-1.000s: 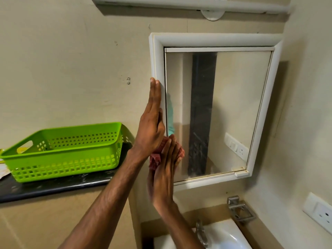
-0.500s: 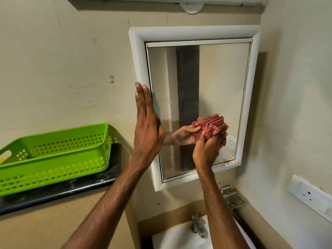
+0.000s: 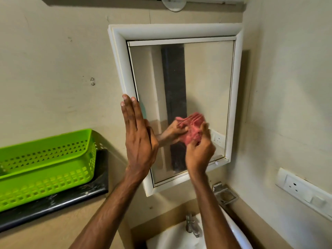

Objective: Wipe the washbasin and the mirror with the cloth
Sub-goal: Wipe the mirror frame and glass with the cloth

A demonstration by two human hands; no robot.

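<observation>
**Right hand clamps pink cloth against mirror glass**

Curled fingers and thumb of the right hand bunch a crumpled pink cloth and press it to the lower middle of the rectangular wall mirror. The wad is blurred and shows no clear long axis. The left hand is flat, with its fingers straight, close together and pointing up along the left side of the mirror's white frame; it holds nothing.

The mirror hangs upright, its long axis vertical and its glass facing the person. Below it, a white ceramic washbasin with a metal tap sits at the bottom edge of the view. A lime-green perforated plastic basket stands on a black shelf to the left. A white wall socket is on the right-hand wall.
</observation>
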